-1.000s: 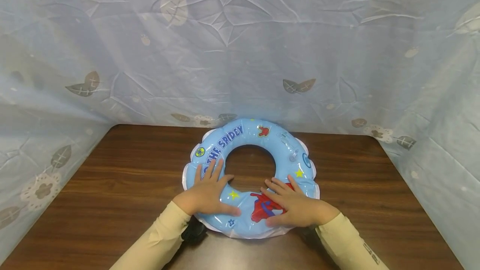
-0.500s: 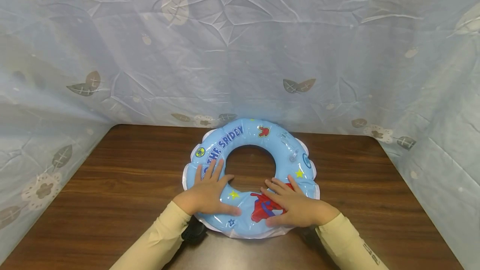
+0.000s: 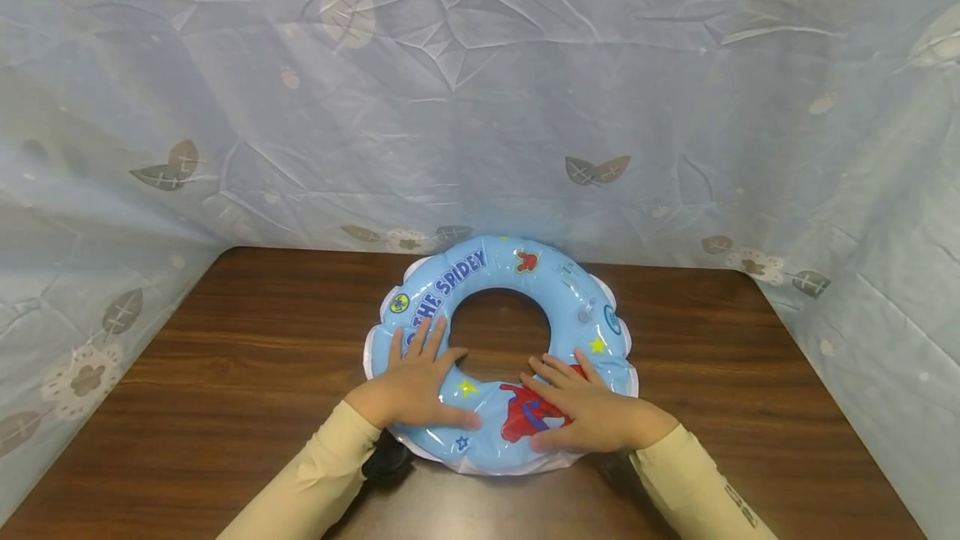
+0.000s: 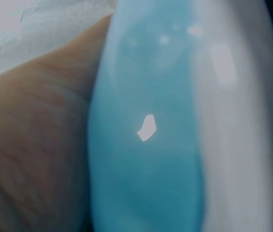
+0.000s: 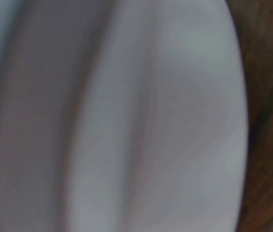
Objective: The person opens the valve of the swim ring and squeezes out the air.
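Observation:
A light blue inflated swim ring [image 3: 517, 273] with a white scalloped edge, printed letters, stars and a red figure lies on the table. My left hand [image 3: 416, 386] rests palm down on its near left part, fingers spread and thumb toward the middle. On the near right part lies my right hand [image 3: 592, 411], its fingers reaching to the hole's edge and partly covering the red figure. In the left wrist view, the palm [image 4: 35, 140] lies against the blue swim ring [image 4: 146, 164]. The right wrist view is filled by the blurred white edge of the swim ring [image 5: 189, 125].
Dark brown wooden table [image 3: 247, 373] under the ring. Grey-blue cloth with leaf and flower prints [image 3: 480, 132] hangs behind and along both sides. A black wrist device [image 3: 388, 463] shows below the left wrist. The ring's far side is close to the back cloth.

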### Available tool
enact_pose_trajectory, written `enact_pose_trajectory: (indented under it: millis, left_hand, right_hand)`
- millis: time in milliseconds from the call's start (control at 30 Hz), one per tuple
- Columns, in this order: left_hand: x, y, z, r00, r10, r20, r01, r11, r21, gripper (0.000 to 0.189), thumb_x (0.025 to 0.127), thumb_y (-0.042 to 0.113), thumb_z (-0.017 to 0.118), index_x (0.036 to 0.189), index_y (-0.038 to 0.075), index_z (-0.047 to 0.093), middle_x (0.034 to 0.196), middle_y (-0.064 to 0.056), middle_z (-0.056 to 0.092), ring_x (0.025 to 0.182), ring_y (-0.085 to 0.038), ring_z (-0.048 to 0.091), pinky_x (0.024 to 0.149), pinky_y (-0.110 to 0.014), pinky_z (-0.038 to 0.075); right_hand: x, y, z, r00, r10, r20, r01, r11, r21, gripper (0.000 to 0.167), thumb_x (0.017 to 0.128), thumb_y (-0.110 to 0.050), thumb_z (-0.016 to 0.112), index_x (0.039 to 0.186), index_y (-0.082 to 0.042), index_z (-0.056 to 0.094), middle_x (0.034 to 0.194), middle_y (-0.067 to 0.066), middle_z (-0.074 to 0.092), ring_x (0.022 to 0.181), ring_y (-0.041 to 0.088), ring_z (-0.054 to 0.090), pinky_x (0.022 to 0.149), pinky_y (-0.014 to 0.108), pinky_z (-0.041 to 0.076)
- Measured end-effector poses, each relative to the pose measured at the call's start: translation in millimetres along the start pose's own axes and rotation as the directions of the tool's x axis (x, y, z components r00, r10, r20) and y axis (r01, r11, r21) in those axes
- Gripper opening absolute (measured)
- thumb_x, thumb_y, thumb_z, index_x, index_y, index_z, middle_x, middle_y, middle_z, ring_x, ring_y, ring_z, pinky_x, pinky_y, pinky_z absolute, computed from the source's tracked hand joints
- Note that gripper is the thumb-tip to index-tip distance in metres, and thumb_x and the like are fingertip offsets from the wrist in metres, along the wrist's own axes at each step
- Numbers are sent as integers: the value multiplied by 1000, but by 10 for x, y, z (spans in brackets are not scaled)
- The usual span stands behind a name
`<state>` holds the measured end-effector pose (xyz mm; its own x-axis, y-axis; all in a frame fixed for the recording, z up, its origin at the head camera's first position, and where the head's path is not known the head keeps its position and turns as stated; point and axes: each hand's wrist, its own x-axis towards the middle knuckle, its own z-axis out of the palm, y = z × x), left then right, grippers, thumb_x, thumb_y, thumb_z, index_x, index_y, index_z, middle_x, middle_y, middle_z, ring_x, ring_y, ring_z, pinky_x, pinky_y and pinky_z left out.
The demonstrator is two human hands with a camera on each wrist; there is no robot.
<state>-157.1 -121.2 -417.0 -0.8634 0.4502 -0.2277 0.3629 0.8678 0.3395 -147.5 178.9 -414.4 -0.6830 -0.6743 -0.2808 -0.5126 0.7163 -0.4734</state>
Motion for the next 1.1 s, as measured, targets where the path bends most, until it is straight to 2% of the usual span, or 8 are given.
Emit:
enact_pose_trajectory:
  millis: [1100]
  left_hand:
    - [17,-15,37,1000,-11,0,11,1000,19,112,75,83,67,159,14,40,173,-20,1,158,-44,-5,119,-71,-8]
  right_hand:
    - [29,22,47,1000,5,-18,-5,1000,-2,94,90,-67,63,163,-14,34,172,10,20,160,34,7,120,62,-16]
